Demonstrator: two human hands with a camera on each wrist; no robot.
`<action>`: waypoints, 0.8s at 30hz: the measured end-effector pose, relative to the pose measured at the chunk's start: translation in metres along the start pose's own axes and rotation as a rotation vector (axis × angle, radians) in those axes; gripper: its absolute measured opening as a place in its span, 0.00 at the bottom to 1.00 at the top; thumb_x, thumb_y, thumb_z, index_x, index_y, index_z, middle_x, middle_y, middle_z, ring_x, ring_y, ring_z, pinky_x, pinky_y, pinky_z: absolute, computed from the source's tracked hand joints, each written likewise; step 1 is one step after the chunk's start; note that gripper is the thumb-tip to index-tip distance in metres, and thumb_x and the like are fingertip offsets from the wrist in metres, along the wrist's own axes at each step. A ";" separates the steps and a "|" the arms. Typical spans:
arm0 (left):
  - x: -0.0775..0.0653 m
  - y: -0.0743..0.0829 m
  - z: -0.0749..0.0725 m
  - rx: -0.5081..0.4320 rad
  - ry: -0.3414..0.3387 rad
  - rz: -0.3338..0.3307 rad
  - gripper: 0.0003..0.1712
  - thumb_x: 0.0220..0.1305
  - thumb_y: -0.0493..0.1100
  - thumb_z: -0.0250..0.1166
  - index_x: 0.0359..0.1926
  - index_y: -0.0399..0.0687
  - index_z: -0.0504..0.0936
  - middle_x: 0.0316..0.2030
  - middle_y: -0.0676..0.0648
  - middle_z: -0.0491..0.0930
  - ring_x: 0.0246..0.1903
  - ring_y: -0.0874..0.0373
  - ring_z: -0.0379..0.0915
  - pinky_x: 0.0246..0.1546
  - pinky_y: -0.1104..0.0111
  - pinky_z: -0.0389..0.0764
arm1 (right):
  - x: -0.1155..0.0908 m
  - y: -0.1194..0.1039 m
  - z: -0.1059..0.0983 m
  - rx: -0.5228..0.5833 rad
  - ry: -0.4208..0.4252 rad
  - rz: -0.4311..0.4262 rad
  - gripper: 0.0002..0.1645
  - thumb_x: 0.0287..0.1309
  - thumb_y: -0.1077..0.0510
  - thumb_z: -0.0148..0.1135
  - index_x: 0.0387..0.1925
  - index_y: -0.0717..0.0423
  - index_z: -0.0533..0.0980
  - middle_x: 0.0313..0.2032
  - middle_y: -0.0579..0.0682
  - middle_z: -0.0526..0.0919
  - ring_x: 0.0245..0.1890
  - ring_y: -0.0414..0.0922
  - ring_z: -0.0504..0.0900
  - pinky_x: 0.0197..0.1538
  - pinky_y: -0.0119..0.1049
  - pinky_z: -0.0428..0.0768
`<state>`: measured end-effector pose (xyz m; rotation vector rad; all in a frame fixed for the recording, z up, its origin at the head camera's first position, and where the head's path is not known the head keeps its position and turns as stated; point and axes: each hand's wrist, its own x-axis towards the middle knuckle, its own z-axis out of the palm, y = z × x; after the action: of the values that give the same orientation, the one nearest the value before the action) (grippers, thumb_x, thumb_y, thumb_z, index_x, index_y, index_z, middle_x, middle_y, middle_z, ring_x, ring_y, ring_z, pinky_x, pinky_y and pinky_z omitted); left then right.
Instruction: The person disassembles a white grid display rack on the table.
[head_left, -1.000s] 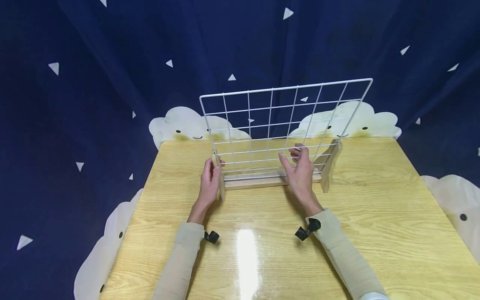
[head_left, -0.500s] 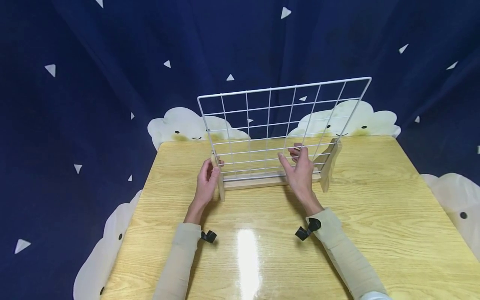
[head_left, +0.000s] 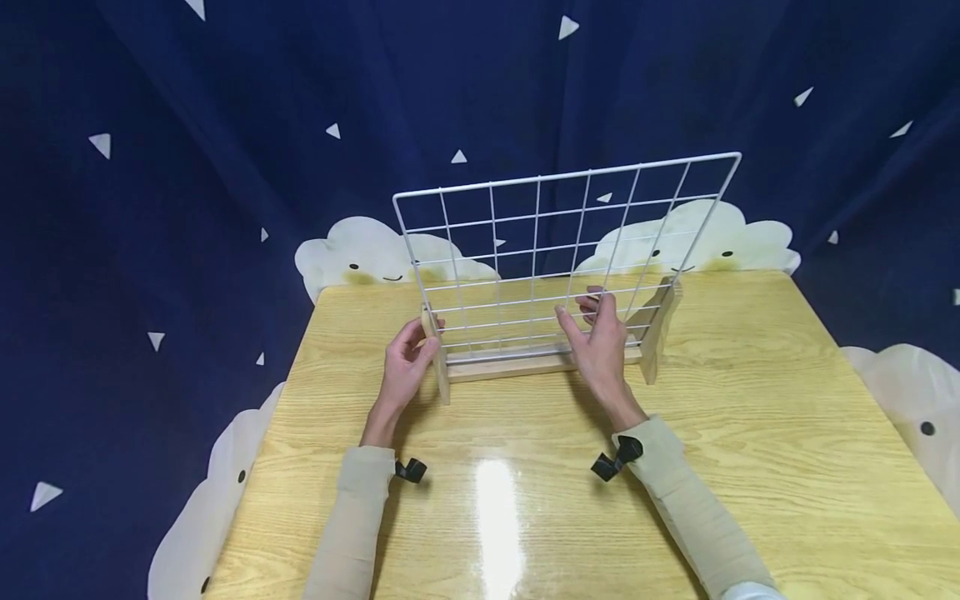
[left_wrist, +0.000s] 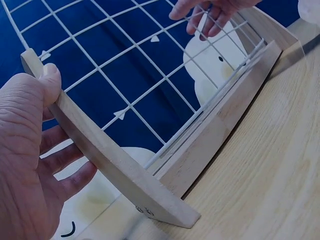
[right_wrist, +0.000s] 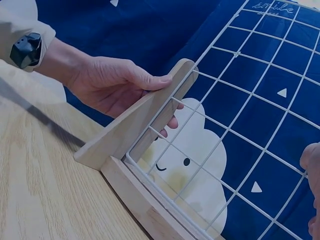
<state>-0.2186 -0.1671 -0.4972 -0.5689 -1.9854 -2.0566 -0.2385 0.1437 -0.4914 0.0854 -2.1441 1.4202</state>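
A white wire grid panel (head_left: 535, 247) stands tilted on a wooden stand, its lower edge along the wooden crossbar (head_left: 510, 367). My left hand (head_left: 407, 362) holds the upper part of the left wooden side piece (left_wrist: 112, 150); in the left wrist view the thumb lies on its edge and the fingers reach round behind. At the grid's lower right, my right hand (head_left: 602, 350) has its thumb and fingers apart, with the fingertips at the wires. Whether it touches the wires cannot be made out. The right wooden side piece (head_left: 657, 333) stands just beyond it.
The stand rests on a light wood-grain table (head_left: 712, 467). Behind hangs a dark blue curtain (head_left: 480, 75) with white triangles. White cloud shapes (head_left: 360, 246) line the table's back and sides.
My left hand and forearm have shifted slightly left, with the hand still on the side piece. The right hand, the grid and the stand stay practically in place.
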 end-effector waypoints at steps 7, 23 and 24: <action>-0.001 -0.004 -0.002 0.011 0.001 -0.013 0.22 0.74 0.26 0.57 0.65 0.19 0.69 0.58 0.19 0.73 0.60 0.23 0.70 0.57 0.70 0.81 | -0.001 -0.002 0.002 0.004 -0.001 0.013 0.32 0.66 0.53 0.72 0.62 0.65 0.69 0.51 0.62 0.86 0.52 0.60 0.84 0.59 0.51 0.82; -0.001 -0.023 -0.007 0.068 -0.011 0.003 0.23 0.77 0.32 0.59 0.70 0.33 0.72 0.59 0.28 0.77 0.60 0.32 0.75 0.59 0.68 0.81 | 0.005 -0.012 -0.001 0.018 0.014 0.008 0.31 0.65 0.54 0.72 0.61 0.63 0.70 0.49 0.62 0.87 0.48 0.60 0.86 0.57 0.54 0.82; -0.001 -0.019 -0.006 0.060 -0.013 -0.001 0.23 0.77 0.32 0.58 0.69 0.33 0.72 0.59 0.26 0.77 0.60 0.30 0.74 0.59 0.69 0.80 | 0.005 -0.012 -0.001 0.017 0.016 0.008 0.31 0.65 0.54 0.72 0.61 0.64 0.70 0.49 0.62 0.87 0.47 0.61 0.85 0.57 0.54 0.82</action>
<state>-0.2261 -0.1716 -0.5152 -0.5705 -2.0480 -1.9913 -0.2381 0.1404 -0.4782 0.0719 -2.1218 1.4395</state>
